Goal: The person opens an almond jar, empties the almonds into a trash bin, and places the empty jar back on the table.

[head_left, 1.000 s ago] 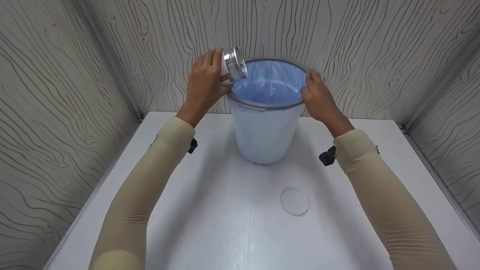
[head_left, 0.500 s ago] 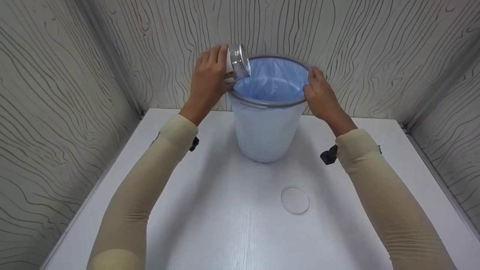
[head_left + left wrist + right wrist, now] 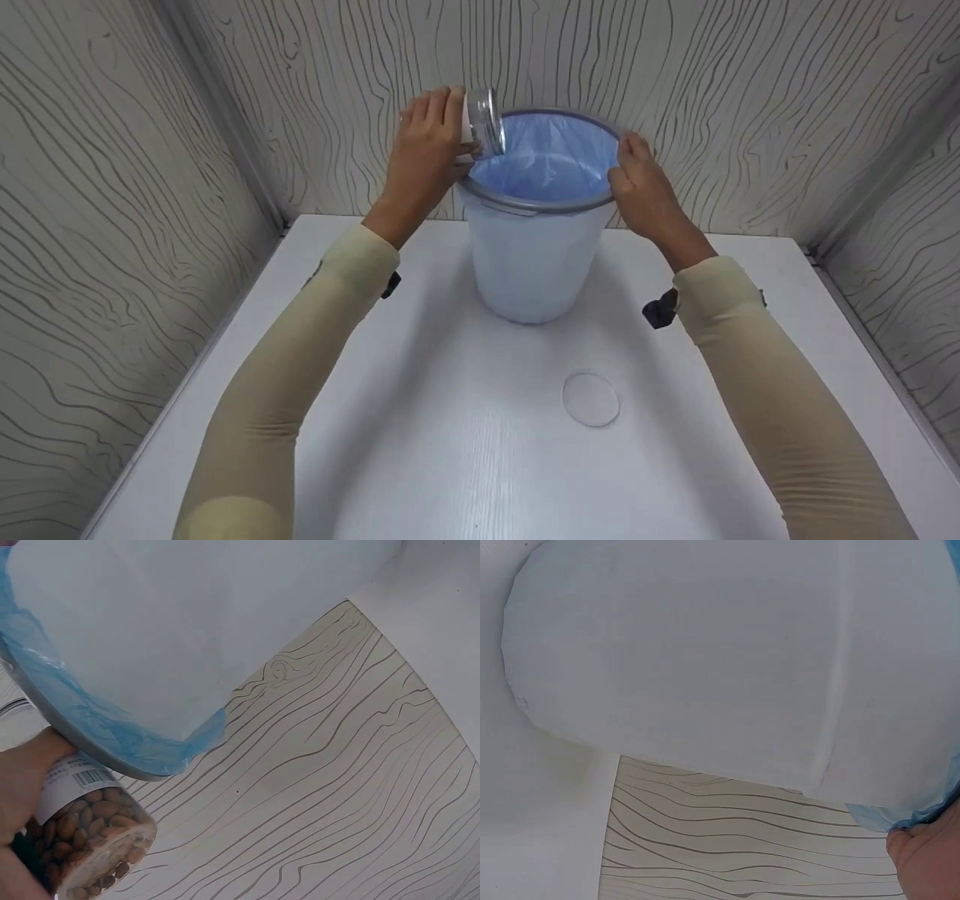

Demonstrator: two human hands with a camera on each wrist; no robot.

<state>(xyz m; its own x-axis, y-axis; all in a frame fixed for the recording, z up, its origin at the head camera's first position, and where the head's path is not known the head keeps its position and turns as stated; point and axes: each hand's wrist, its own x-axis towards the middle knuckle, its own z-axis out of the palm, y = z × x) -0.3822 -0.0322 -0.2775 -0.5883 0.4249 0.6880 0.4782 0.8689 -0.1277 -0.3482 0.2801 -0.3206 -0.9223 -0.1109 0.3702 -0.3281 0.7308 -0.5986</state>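
In the head view my left hand [image 3: 424,154] grips a clear jar [image 3: 484,124] with a silvery rim, tilted nearly on its side, its mouth over the left edge of the bin. The left wrist view shows almonds [image 3: 79,829] inside the jar and a white barcode label [image 3: 71,784] round it. The white trash bin [image 3: 534,262] stands upright, lined with a blue plastic bag [image 3: 551,161] under a grey rim ring [image 3: 540,205]. My right hand [image 3: 646,191] holds the rim on the right side, fingers curled over it. The bin's bottom inside is hidden.
A thin clear round disc or ring [image 3: 591,399] lies on the white table [image 3: 465,450] in front of the bin. Wood-grain patterned panels [image 3: 330,112] rise behind the table and on both sides.
My left hand has moved slightly right and up, bringing the jar further over the bin and tipping it closer to horizontal. My right hand keeps its hold on the rim.
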